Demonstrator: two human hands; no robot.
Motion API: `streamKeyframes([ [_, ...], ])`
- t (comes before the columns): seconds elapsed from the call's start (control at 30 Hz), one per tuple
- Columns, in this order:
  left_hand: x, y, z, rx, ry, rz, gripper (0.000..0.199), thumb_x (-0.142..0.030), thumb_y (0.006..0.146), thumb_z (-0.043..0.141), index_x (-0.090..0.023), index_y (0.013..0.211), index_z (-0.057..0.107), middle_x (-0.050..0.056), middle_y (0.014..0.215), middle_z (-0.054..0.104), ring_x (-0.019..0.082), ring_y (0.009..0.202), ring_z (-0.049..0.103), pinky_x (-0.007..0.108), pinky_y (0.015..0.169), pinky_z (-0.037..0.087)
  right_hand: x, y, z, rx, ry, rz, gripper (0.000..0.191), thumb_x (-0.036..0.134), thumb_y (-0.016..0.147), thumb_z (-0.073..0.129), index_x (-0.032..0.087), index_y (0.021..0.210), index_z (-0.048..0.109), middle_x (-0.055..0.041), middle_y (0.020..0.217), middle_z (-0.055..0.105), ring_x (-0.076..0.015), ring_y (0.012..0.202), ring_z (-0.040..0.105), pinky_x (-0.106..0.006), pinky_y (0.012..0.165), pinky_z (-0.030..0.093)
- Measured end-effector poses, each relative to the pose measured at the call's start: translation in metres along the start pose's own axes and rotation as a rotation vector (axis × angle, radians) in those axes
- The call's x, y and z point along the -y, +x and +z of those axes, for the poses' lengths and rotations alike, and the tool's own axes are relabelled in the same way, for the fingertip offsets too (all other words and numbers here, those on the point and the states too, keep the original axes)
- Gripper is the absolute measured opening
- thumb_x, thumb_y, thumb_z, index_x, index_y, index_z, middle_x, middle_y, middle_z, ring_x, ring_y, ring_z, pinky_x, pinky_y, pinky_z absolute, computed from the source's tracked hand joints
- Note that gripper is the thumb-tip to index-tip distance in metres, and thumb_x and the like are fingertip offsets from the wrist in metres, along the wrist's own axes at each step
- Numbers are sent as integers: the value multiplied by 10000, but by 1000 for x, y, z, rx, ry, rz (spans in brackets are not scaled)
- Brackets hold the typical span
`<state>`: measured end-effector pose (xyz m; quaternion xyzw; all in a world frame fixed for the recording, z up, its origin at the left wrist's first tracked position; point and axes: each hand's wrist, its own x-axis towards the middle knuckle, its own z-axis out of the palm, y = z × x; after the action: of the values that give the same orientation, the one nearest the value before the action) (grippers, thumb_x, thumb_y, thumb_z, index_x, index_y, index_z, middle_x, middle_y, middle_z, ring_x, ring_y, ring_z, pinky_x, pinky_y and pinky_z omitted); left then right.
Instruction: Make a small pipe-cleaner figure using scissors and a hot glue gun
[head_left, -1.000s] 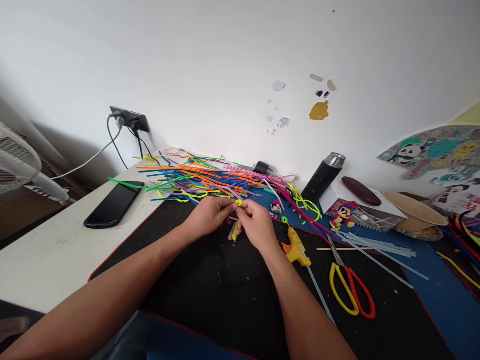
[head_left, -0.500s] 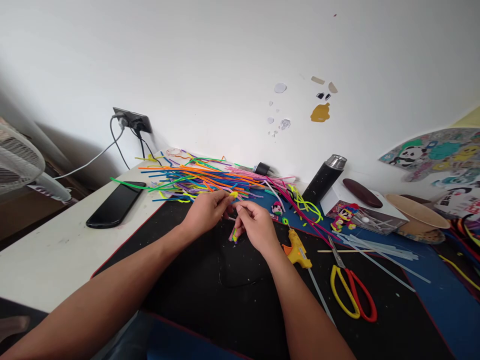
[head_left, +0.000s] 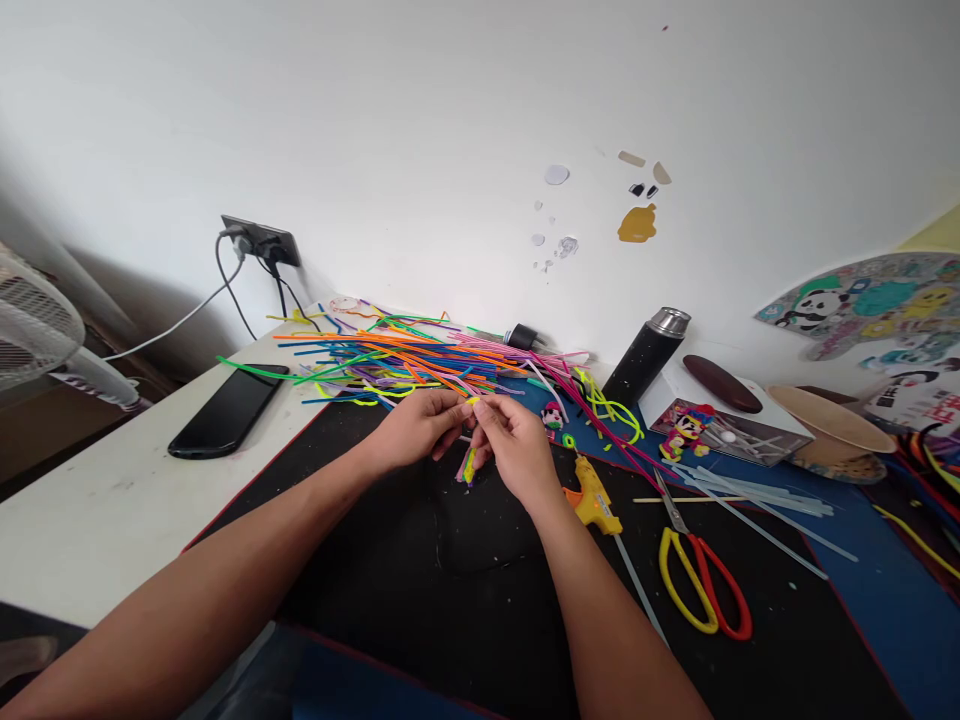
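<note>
My left hand (head_left: 420,428) and my right hand (head_left: 514,445) meet over the black mat, fingertips pinched together on a small yellow fuzzy piece (head_left: 472,401). Below the fingers of my right hand hangs a small bundle of yellow, green and purple pipe cleaners (head_left: 468,468), partly hidden by that hand. A thin pale stick end shows between the hands. Just behind them lies a big pile of coloured pipe cleaners (head_left: 405,350).
Right of my hands are a yellow glue gun (head_left: 595,497), scissors (head_left: 705,580), clear glue sticks (head_left: 757,495), a black flask (head_left: 646,355) and a small figure (head_left: 686,432). A phone (head_left: 229,410) lies at the left on the white table.
My hands have come closer together, and the fingertips of my right hand have risen to the yellow piece beside my left fingertips. The view has shifted slightly.
</note>
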<state>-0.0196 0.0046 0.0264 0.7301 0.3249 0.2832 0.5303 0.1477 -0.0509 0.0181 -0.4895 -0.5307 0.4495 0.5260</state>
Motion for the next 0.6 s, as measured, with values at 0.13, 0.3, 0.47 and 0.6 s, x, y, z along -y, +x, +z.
streamKeyframes([
  [0.13, 0, 0, 2, 55, -28, -3, 521, -673, 934, 544, -186, 751, 568, -42, 495, 520, 99, 398, 437, 224, 422, 320, 3, -1, -1, -35, -121, -31, 320, 511, 943, 610, 204, 869, 659, 75, 493, 541, -125, 396, 578, -220, 451, 468],
  [0.3, 2, -1, 5, 8, 66, 24, 500, -612, 971, 517, -193, 698, 535, -37, 526, 531, 100, 420, 463, 230, 455, 354, 1, 1, -3, -45, -128, -13, 316, 499, 940, 606, 200, 862, 667, 87, 465, 506, -119, 371, 551, -212, 425, 421],
  [0.47, -2, -4, 6, -105, 250, 91, 439, -491, 1013, 474, -197, 691, 529, -33, 557, 554, 112, 464, 499, 239, 500, 373, -2, 4, -3, -16, 29, 38, 355, 522, 897, 662, 177, 977, 694, 65, 543, 580, -117, 392, 557, -220, 420, 466],
  [0.6, -6, -5, 6, -131, 315, 135, 423, -443, 1010, 468, -197, 671, 528, -26, 558, 563, 119, 500, 504, 238, 518, 368, -2, 4, -4, -26, 65, 55, 367, 541, 865, 701, 181, 934, 698, 64, 551, 575, -113, 395, 552, -225, 420, 479],
])
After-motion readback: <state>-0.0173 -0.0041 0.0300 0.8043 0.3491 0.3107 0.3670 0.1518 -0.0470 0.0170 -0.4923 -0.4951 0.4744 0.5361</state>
